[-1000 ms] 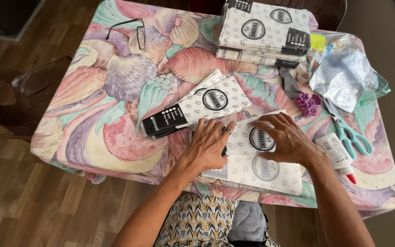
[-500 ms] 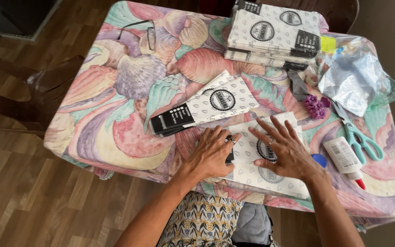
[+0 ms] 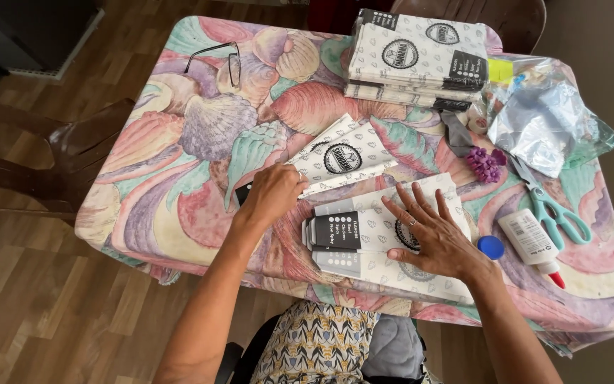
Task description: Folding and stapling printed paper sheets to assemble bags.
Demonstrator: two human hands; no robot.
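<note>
Paper bags, flat and white with black panels and round emblems, are what both hands are busy with in the single head view. Taking the near stack of flat bags (image 3: 385, 242) at the table's front edge as the landmark: the right hand (image 3: 435, 238) lies on top of it, palm down, fingers spread and flat, pressing the pile rather than pinching anything. The left hand (image 3: 273, 195) sits just to the left of that stack and a little further back, curled over the near end of a single loose bag (image 3: 342, 156) that lies slanted behind the stack; whether the fingers are truly pinching its edge or only resting on it cannot be told, since the hand hides the contact.

Far behind the stack, at the table's back edge, stands a taller pile of finished bags (image 3: 417, 60). To the right of the stack lie a blue cap (image 3: 491, 247), a glue bottle (image 3: 531, 242) with a red tip, then teal scissors (image 3: 559, 213); crumpled clear plastic (image 3: 545, 124) sits behind those. Eyeglasses (image 3: 216, 60) rest far back on the left, on the shell-patterned tablecloth (image 3: 179, 178).

The step in hand looks like gathering: one hand steadies the pile while the other deals with the loose bag. A next move would call for a firm hold on that bag's edge and keeping the pile squared beneath the flat palm.
</note>
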